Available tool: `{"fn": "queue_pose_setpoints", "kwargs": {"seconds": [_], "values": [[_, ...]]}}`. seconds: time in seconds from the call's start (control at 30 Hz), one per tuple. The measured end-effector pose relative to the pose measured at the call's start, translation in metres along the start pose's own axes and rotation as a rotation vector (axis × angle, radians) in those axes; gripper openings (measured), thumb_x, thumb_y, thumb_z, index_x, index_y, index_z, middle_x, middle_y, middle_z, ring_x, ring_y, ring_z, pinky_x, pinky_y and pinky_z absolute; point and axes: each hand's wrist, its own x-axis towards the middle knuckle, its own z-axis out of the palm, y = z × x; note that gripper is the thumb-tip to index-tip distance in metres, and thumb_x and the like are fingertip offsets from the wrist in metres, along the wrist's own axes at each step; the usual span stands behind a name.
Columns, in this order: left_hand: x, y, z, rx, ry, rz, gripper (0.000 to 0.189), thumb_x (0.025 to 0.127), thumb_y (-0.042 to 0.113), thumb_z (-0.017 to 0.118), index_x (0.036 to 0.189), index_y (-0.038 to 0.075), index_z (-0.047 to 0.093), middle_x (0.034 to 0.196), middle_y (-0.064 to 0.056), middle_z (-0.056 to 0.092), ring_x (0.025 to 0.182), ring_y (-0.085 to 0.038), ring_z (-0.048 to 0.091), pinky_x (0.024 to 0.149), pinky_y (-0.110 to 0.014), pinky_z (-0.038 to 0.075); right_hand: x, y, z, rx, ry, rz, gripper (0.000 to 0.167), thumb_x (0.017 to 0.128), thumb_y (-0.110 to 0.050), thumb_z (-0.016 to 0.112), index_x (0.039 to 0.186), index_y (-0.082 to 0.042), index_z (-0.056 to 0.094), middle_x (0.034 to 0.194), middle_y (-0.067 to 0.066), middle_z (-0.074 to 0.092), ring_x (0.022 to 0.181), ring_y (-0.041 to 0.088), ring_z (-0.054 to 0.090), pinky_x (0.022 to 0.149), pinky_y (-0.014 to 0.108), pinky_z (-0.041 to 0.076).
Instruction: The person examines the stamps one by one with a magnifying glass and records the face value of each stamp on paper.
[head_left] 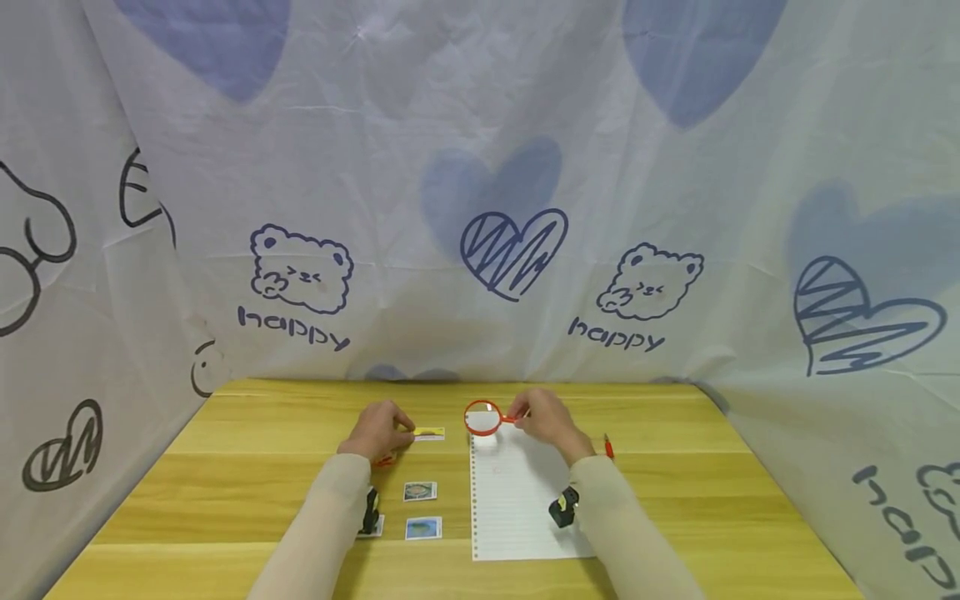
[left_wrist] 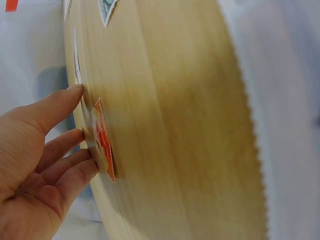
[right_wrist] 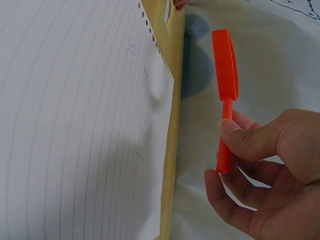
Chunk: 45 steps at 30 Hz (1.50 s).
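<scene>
My right hand point(head_left: 546, 417) pinches the handle of a red magnifying glass point(right_wrist: 226, 65) between thumb and fingers. It is raised over the top edge of a lined sheet of paper point(head_left: 517, 508). My left hand point(head_left: 378, 429) reaches to a yellow stamp-like card point(head_left: 430, 433) on the table, fingertips at its left end. In the left wrist view the thumb meets that card's edge point(left_wrist: 76, 55), with the other fingers loosely bent. Just below this hand lies a red stamp-like card point(left_wrist: 103, 142), partly hidden in the head view.
Nearer lie a green stamp-like card point(head_left: 420, 491) and a blue one point(head_left: 423, 527). Another card point(head_left: 379, 525) is partly covered by the left wrist camera. A red pen point(head_left: 608, 446) lies right of the paper, which bears faint handwritten numbers. A printed cloth point(head_left: 405, 208) hangs behind the table.
</scene>
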Motion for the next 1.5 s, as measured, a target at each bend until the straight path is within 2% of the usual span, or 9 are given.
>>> {"fn": "queue_pose_setpoints", "kwargs": {"seconds": [0.17, 0.47, 0.9, 1.07, 1.5], "values": [[0.000, 0.000, 0.001, -0.014, -0.006, -0.021, 0.013, 0.086, 0.009, 0.082, 0.099, 0.007, 0.083, 0.113, -0.015, 0.078, 0.108, -0.033, 0.069, 0.099, -0.051, 0.056, 0.003, -0.005, 0.005, 0.008, -0.013, -0.016, 0.016, 0.081, 0.009, 0.075, 0.084, -0.007, 0.077, 0.085, 0.008, 0.075, 0.077, 0.015, 0.064, 0.075, 0.032, 0.055], [0.000, 0.000, 0.001, -0.020, -0.008, -0.020, 0.015, 0.086, 0.010, 0.082, 0.100, 0.006, 0.082, 0.114, -0.016, 0.078, 0.111, -0.036, 0.069, 0.101, -0.052, 0.056, 0.008, -0.010, 0.017, -0.002, -0.022, -0.028, 0.017, 0.082, 0.009, 0.075, 0.085, -0.008, 0.078, 0.085, 0.005, 0.076, 0.080, 0.015, 0.066, 0.080, 0.034, 0.056], [0.003, -0.002, 0.002, 0.005, -0.013, -0.013, 0.013, 0.087, 0.011, 0.082, 0.100, 0.010, 0.083, 0.113, -0.013, 0.078, 0.112, -0.035, 0.069, 0.098, -0.052, 0.056, 0.014, -0.019, 0.026, 0.039, -0.004, -0.057, 0.012, 0.082, 0.005, 0.079, 0.085, -0.006, 0.079, 0.083, 0.007, 0.076, 0.075, 0.013, 0.065, 0.069, 0.027, 0.052], [0.003, -0.002, 0.003, 0.005, -0.015, -0.019, 0.013, 0.087, 0.011, 0.082, 0.100, 0.011, 0.084, 0.113, -0.012, 0.078, 0.110, -0.033, 0.070, 0.095, -0.051, 0.058, 0.017, -0.020, 0.034, 0.044, -0.012, -0.065, 0.013, 0.082, 0.006, 0.078, 0.086, -0.006, 0.079, 0.085, 0.008, 0.077, 0.076, 0.014, 0.065, 0.072, 0.027, 0.053], [0.003, -0.003, 0.002, -0.012, -0.018, -0.028, 0.015, 0.088, 0.012, 0.082, 0.102, 0.010, 0.083, 0.115, -0.012, 0.078, 0.113, -0.034, 0.069, 0.099, -0.051, 0.057, 0.019, -0.028, 0.044, 0.048, -0.018, -0.068, 0.013, 0.084, 0.006, 0.077, 0.087, -0.006, 0.080, 0.088, 0.008, 0.077, 0.077, 0.013, 0.063, 0.071, 0.028, 0.052]]}}
